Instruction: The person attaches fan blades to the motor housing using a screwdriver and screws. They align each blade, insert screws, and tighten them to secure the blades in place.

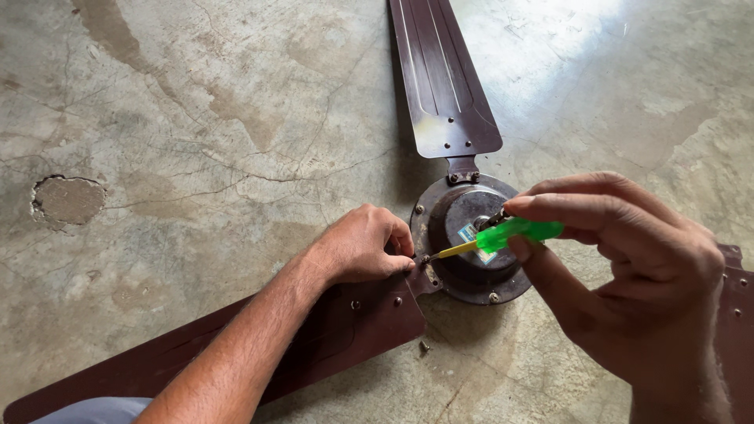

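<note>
Right hand holds green screwdriver against fan hub; left hand beside.

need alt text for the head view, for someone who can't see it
Seen from above, a person's right hand holds a green-handled screwdriver with its tip at a screw on the motor hub of a brown ceiling fan lying on a cracked concrete floor. The left hand steadies the nearest blade where it joins the hub.

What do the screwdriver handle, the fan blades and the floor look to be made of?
Screwdriver handle: translucent green, probably plastic, held by the right hand.
Fan blades: likely painted sheet metal, glossy brown with pressed ribs and rivets.
Floor: bare concrete, apparently; grey, cracked, stained.
</note>
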